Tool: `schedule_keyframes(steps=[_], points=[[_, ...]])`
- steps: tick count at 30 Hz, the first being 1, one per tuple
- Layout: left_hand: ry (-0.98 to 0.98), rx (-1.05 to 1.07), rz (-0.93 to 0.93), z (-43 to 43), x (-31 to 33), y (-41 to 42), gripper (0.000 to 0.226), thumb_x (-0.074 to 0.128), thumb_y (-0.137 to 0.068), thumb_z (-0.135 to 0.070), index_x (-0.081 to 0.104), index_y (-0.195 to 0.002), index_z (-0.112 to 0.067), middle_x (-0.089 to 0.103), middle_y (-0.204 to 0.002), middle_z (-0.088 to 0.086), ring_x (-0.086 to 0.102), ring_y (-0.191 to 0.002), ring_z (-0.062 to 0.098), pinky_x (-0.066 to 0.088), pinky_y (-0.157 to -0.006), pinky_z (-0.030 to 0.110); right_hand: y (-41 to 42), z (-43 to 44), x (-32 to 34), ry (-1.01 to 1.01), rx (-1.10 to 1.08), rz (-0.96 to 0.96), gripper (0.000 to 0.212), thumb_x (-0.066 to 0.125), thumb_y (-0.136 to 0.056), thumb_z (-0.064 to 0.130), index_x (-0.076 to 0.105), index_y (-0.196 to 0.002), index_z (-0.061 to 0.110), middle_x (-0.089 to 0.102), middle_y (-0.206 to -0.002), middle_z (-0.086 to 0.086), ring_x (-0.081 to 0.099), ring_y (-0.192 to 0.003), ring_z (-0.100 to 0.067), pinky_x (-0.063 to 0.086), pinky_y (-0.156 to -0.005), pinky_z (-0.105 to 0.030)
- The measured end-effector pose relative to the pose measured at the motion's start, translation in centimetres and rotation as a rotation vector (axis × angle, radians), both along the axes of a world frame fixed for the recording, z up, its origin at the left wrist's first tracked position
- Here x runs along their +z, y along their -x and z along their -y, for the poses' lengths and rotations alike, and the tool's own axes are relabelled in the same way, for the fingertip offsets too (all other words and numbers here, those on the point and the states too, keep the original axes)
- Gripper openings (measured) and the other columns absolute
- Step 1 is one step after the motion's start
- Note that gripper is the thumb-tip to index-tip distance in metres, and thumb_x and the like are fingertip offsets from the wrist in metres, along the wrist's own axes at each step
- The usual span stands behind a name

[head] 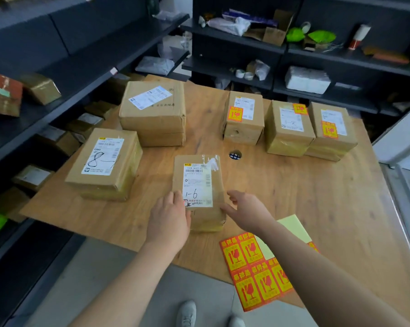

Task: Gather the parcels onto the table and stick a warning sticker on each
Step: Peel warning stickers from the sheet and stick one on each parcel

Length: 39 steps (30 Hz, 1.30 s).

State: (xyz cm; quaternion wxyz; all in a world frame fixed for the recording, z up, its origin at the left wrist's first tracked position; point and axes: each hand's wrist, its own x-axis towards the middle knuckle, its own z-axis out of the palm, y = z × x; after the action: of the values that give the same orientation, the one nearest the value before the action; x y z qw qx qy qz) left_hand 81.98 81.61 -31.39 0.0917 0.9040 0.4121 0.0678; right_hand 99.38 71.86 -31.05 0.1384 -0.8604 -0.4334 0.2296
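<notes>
- Parcels, six of them, sit on the wooden tabletop [317,197].
- The nearest parcel [199,185] lies flat in front of the person. Its white label says "1-6".
- The left hand [168,220] lies flat on the near left corner of this parcel. Its fingers are straight and the tips rest on the label. A bit of red shows at the fingertips, too small to tell what it is.
- The right hand [244,208] is wide, with its fingers spread, and holds nothing. It is just beside the parcel's right edge. I cannot tell if it touches.
- Three more stand in a row at the back right: the left parcel [244,128], the middle parcel [289,140] and the right parcel [333,142]. Each has a red and yellow warning sticker on top.
- The big parcel [152,123] at the back left and the parcel marked "8" [98,180] show only a white label on top.
- The sticker sheet [253,272] lies at the near edge of the tabletop, partly under the right arm, and hangs over the edge a little.
- A pale yellow paper [293,226] lies next to the sheet.
- Dark shelves [81,67] with more boxes stand to the left and behind.
</notes>
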Motion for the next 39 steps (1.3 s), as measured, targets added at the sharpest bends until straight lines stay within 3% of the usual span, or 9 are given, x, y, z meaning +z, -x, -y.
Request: schedule_keyframes(steps=[3,8,13,20,26,29,32,34,39], points=[[-0.055,-0.063,0.069,2.2,1.4,-1.3,0.04,0.046,-0.094,-0.031,0.046,-0.129,-0.012,0.051,-0.126,0.002,0.048,-0.109,0.02,0.042,-0.089,0.031,-1.9,2.3,0.2,0.004,0.0,0.087,0.052,0.047,-0.095,0.048,0.044,-0.14,0.024,0.06,-0.129,-0.004,0.059,-0.112,-0.024,0.052,-0.09,-0.037],[-0.03,-0.2,0.165,8.4,2.0,-4.9,0.035,0.051,-0.092,-0.03,0.055,-0.121,-0.011,0.057,-0.117,0.004,0.052,-0.106,0.023,0.046,-0.088,0.035,-5.7,8.5,-0.1,0.086,0.026,0.164,0.048,0.049,-0.095,0.041,0.045,-0.139,0.023,0.055,-0.136,-0.002,0.055,-0.118,-0.025,0.046,-0.09,-0.035],[0.133,-0.235,-0.016,13.8,-1.8,-8.1,0.037,0.049,-0.092,-0.038,0.048,-0.124,-0.018,0.052,-0.123,-0.001,0.045,-0.114,0.02,0.039,-0.095,0.032,-8.8,14.7,-2.0,0.196,0.017,0.14,0.048,0.056,-0.092,0.035,0.047,-0.138,0.024,0.052,-0.139,0.001,0.053,-0.12,-0.023,0.046,-0.094,-0.035],[0.312,0.046,-0.314,14.3,-6.2,-8.8,0.08,0.061,-0.086,-0.046,0.02,-0.144,-0.009,0.034,-0.141,0.008,0.037,-0.125,0.028,0.035,-0.099,0.037,-8.3,15.3,-5.6,0.132,0.167,0.06,0.05,0.061,-0.09,0.032,0.049,-0.138,0.025,0.048,-0.141,-0.001,0.053,-0.12,-0.022,0.047,-0.095,-0.036],[0.353,0.087,-0.354,12.9,-7.0,-8.9,0.058,0.071,-0.076,-0.048,0.049,-0.121,-0.017,0.046,-0.125,0.008,0.042,-0.118,0.028,0.039,-0.091,0.038,-7.3,13.0,-7.6,0.088,0.277,0.002,0.055,0.064,-0.088,0.033,0.046,-0.139,0.028,0.046,-0.133,-0.003,0.051,-0.118,-0.023,0.045,-0.092,-0.035],[0.483,0.129,-0.196,12.8,-7.2,-8.4,0.047,0.07,-0.08,-0.043,0.059,-0.119,-0.018,0.055,-0.117,0.008,0.051,-0.112,0.028,0.04,-0.083,0.032,-7.0,12.3,-7.8,0.059,0.254,-0.067,0.051,0.066,-0.086,0.034,0.05,-0.135,0.03,0.049,-0.124,-0.002,0.057,-0.107,-0.022,0.049,-0.085,-0.036],[0.652,0.208,0.066,13.0,-7.0,-8.1,0.016,0.071,-0.082,-0.031,0.067,-0.091,-0.019,0.067,-0.088,0.002,0.064,-0.085,0.023,0.038,-0.057,0.025,-6.7,11.8,-7.6,-0.044,0.212,-0.194,0.045,0.069,-0.085,0.031,0.058,-0.128,0.024,0.054,-0.109,-0.002,0.059,-0.093,-0.016,0.048,-0.083,-0.033],[0.726,0.25,0.172,13.0,-6.7,-7.8,0.013,0.073,-0.081,-0.026,0.061,-0.077,-0.023,0.064,-0.069,-0.006,0.063,-0.068,0.017,0.037,-0.047,0.019,-6.6,11.6,-7.2,-0.093,0.197,-0.248,0.037,0.071,-0.084,0.028,0.062,-0.12,0.021,0.057,-0.102,0.001,0.059,-0.086,-0.012,0.048,-0.081,-0.029],[0.749,0.286,0.276,12.9,-6.6,-7.2,0.017,0.071,-0.083,-0.027,0.062,-0.069,-0.024,0.065,-0.066,-0.008,0.057,-0.057,0.005,0.039,-0.049,0.021,-6.0,11.5,-6.6,-0.132,0.16,-0.373,0.015,0.07,-0.085,0.022,0.072,-0.099,0.015,0.07,-0.088,0.004,0.065,-0.081,-0.01,0.052,-0.076,-0.027]])
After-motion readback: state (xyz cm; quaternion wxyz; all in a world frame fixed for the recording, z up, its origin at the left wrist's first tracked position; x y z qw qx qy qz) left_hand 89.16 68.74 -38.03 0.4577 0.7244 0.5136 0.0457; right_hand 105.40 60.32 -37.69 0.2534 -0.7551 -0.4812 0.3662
